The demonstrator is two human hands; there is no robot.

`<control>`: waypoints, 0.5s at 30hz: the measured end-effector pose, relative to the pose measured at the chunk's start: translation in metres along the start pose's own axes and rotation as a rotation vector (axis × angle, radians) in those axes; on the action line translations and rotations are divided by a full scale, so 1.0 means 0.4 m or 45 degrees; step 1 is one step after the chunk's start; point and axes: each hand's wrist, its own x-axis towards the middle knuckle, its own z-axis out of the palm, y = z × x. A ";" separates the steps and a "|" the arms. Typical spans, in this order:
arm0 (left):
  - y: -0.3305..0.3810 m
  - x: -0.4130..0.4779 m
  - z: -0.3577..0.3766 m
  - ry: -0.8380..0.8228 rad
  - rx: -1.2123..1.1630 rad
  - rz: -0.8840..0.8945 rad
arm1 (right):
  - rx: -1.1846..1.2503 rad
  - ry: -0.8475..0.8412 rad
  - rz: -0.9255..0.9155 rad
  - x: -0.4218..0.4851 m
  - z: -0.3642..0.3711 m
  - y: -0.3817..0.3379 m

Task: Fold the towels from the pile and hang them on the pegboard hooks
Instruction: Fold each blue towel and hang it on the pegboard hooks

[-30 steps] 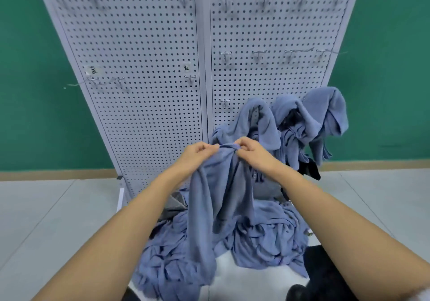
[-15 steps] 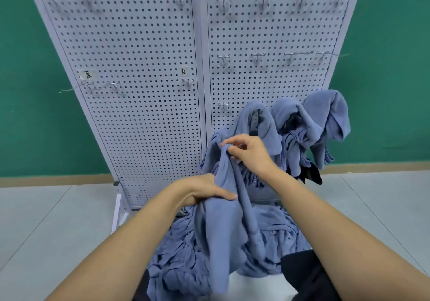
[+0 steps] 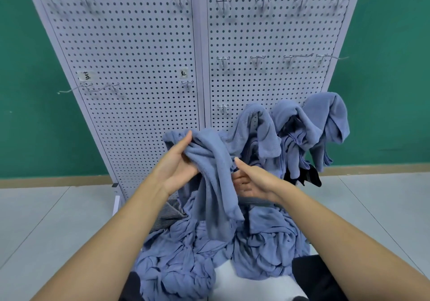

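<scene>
A blue-grey towel [image 3: 214, 184] hangs in front of me over the pile of blue-grey towels [image 3: 183, 261] below. My left hand [image 3: 176, 168] holds its bunched top, thumb on the cloth and fingers underneath. Just right of the hanging part is my right hand [image 3: 253, 181], palm turned inward, thumb straight and fingers relaxed against the cloth. The white pegboard [image 3: 139, 56] stands behind. Three towels hang on its lower right hooks: one [image 3: 258, 133], a second [image 3: 290, 124] and a third [image 3: 330, 117].
Bare metal hooks stick out of the board, among them one [image 3: 223, 108] left of the hung towels and a row [image 3: 257, 60] above. A black cloth [image 3: 307, 177] lies under the hung towels. A green wall and grey floor [image 3: 46, 219] surround the board.
My left hand rose from the towel's middle and took its top. My right hand let go of the top and dropped to the towel's right side, now open.
</scene>
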 end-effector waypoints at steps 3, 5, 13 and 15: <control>-0.004 -0.003 0.010 0.014 -0.023 0.057 | 0.099 -0.189 0.088 0.002 0.013 0.011; -0.006 -0.008 0.012 0.028 -0.028 0.097 | 0.133 -0.262 0.038 -0.005 0.031 0.008; 0.029 0.001 -0.057 0.374 0.102 0.111 | 0.440 0.234 -0.386 -0.029 -0.018 -0.066; 0.047 0.005 -0.091 0.517 0.349 0.116 | 0.423 0.333 -0.413 -0.036 -0.051 -0.077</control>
